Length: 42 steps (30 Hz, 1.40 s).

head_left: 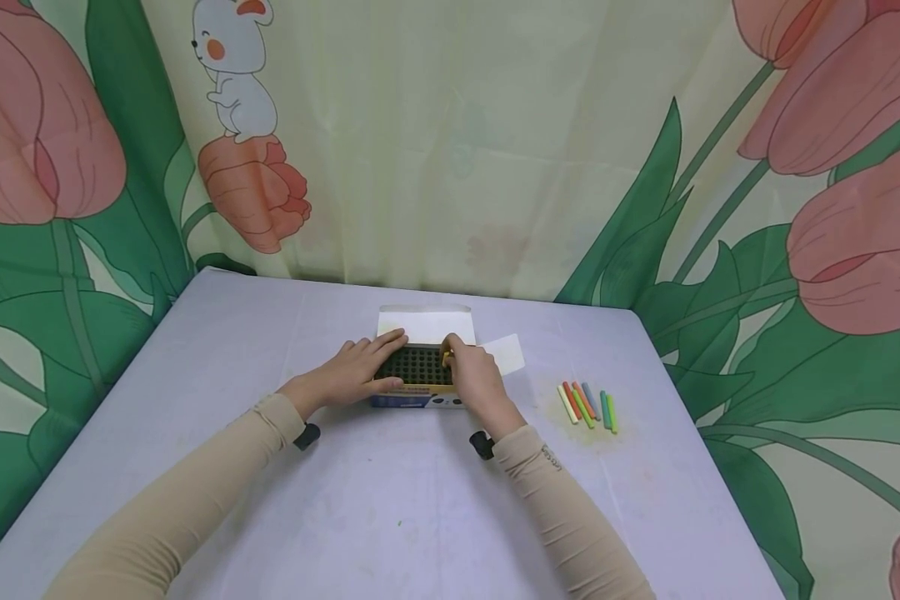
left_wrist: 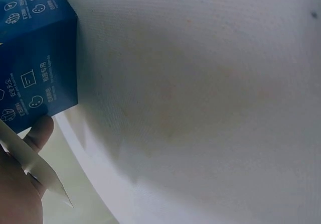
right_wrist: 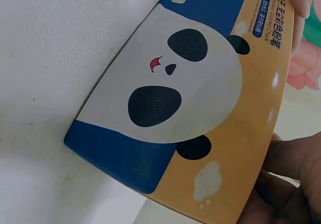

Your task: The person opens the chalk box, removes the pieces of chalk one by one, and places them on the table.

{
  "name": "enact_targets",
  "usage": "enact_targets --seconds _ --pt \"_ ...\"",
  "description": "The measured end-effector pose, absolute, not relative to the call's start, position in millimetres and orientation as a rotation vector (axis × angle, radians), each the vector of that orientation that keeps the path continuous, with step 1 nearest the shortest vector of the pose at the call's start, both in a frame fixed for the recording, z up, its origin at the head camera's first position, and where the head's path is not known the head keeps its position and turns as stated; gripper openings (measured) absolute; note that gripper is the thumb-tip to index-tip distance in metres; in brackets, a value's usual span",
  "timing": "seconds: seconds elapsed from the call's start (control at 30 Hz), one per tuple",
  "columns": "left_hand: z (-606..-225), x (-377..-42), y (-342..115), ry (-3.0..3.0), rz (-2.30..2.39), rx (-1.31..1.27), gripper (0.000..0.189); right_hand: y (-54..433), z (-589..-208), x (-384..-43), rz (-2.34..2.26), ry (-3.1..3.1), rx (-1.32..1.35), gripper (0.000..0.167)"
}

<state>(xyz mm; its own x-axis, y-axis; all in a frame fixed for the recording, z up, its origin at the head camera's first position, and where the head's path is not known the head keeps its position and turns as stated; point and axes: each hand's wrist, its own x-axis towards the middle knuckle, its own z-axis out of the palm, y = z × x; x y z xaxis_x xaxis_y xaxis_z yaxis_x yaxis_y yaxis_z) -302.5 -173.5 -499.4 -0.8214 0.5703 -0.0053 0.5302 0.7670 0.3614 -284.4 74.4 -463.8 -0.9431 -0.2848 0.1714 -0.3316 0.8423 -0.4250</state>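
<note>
An opened box of colored chalk (head_left: 420, 390), with a panda on its front (right_wrist: 200, 93), stands on the table. Inside it is a dark holder (head_left: 418, 364) with rows of round holes. My left hand (head_left: 352, 369) rests across the box's left end, fingers extended along the back and thumb along the front edge. Next to that hand in the left wrist view is a white flap (left_wrist: 35, 166). At the right end my right hand (head_left: 478, 377) pinches a yellow chalk stick (head_left: 446, 357) over the holes; the fingers hide most of it.
Several loose chalk sticks (head_left: 588, 406) in different colors lie on the table (head_left: 390, 508) to the right of the box. The box's white lid (head_left: 426, 323) stands up at the back, and a side flap (head_left: 504, 354) sticks out right. A printed curtain (head_left: 450, 150) hangs behind.
</note>
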Motion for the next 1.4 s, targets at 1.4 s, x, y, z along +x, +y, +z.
enact_targets --seconds 1.4 --pt "-494 -300 -173 2.850 0.517 0.897 0.083 78 -465 -295 1.050 -2.753 0.309 0.024"
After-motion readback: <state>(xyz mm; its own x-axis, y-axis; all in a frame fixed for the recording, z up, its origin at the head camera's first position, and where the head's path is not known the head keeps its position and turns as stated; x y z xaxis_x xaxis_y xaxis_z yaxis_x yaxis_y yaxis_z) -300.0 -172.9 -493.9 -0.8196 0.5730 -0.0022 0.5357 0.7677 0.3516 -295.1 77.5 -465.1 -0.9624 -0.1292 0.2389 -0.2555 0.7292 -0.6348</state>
